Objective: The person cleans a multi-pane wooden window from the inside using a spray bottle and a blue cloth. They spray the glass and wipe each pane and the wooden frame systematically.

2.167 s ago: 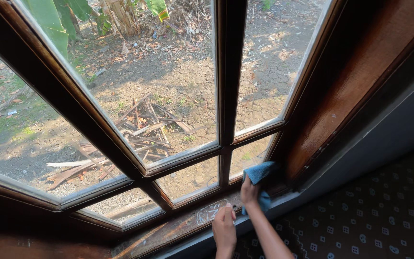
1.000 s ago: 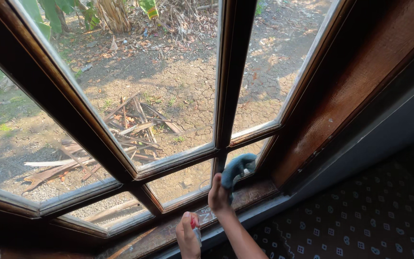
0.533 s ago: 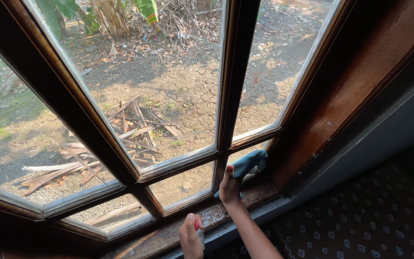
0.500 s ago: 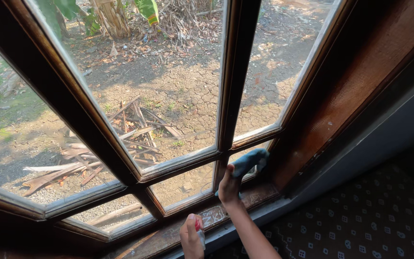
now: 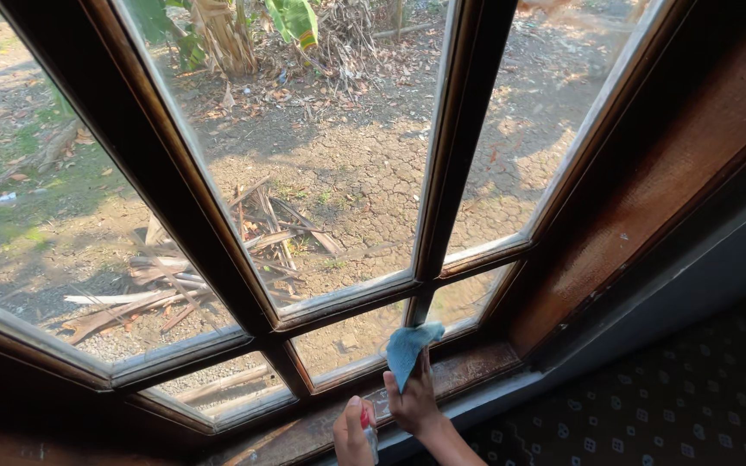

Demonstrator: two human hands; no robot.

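Item 1, right hand [image 5: 414,406], lower centre of the frame: I am seeing its grip clamped on a blue cloth [image 5: 407,349], which is pressing against the foot of the dark wooden mullion [image 5: 455,173] where the small lower panes [image 5: 347,341] are meeting. The fingers are mostly lying behind the cloth; the forearm is running off the bottom edge.

Item 2, left hand [image 5: 351,431], bottom edge, just left of the right hand: it is closing around a small spray bottle [image 5: 368,429]. Only a red top and a sliver of pale body are showing; the rest is being hidden by the fingers and cut off by the frame, so I cannot make out its shape or any label.

Item 3, wooden sill [image 5: 468,371], beneath both hands: pale scratched markings are showing beside the hands, partly covered and too faint for me to make out.

Item 4, window frame [image 5: 174,207], filling the upper frame: its top is cut off. Through the glass I am seeing cracked earth, a heap of broken wooden slats [image 5: 218,259] at centre left, and green leaves at the top.

Item 5, patterned dark floor covering [image 5: 666,397], lower right, in shadow.
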